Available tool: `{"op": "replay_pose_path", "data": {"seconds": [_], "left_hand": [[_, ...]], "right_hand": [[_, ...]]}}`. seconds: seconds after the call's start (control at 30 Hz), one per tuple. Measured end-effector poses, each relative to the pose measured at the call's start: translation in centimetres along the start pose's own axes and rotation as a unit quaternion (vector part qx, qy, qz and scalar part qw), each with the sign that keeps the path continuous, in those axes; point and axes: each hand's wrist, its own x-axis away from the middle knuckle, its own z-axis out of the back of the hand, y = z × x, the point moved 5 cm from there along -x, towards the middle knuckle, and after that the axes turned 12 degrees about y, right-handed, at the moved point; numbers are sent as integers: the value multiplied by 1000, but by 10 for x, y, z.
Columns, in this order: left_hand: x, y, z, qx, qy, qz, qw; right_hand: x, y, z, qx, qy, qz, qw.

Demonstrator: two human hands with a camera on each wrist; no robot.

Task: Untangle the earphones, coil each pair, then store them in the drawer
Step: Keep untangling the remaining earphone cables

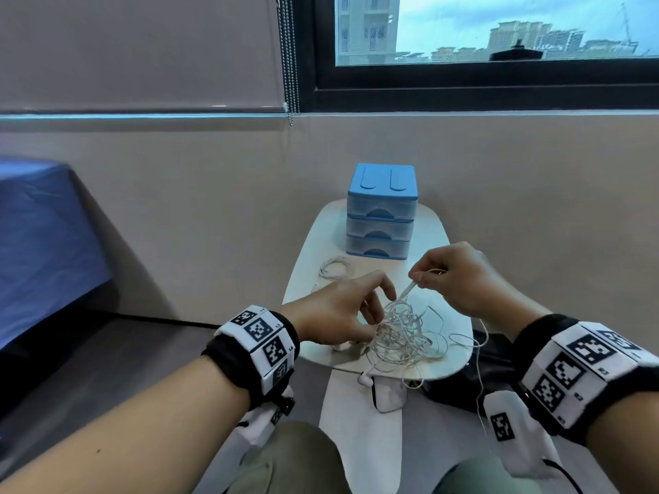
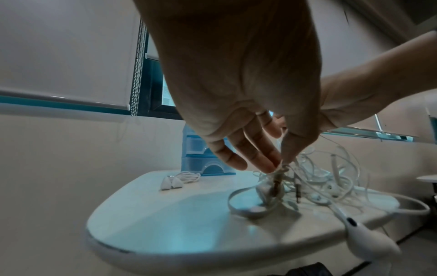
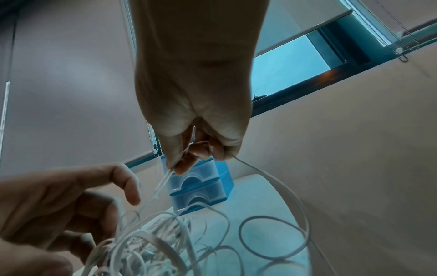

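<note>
at the left of the small white table [image 1: 313, 244] one coiled pair [image 1: 333, 268] already lies, not yet in the blue drawer unit [image 1: 381, 212], whose three drawers look closed. so we judge the job early: most of it remains. our left hand [image 1: 338, 315] pinches a knot at the edge of the tangled white earphones [image 1: 406, 336] near the table's front. our right hand [image 1: 460, 276] is raised, thumb and forefinger nipping one cord pulled up from the heap, the other fingers curled round it.
</note>
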Motion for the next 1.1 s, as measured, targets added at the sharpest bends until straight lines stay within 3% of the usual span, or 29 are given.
{"op": "replay_pose_path", "data": {"seconds": [0.3,0.5,0.77,0.97,1.03,1.1], "left_hand": [[-4,1,6,-15,82,-18,996],[-3,16,21,-101,141,-92,981],[-8,38,25,-129,184,-164,960],[-15,36,22,-82,226,-116,964],[-20,28,21,-98,240,-52,964],[-23,16,16,-102,210,49,971]], "right_hand": [[3,-2,-8,-18,-31,-6,999],[-1,-7,3,-5,-26,3,1000],[7,-9,-12,-51,-129,-11,990],[17,-8,-18,-114,-153,-43,981],[21,-6,-23,-132,-156,-59,977],[25,-2,-28,-152,-154,-81,973]]}}
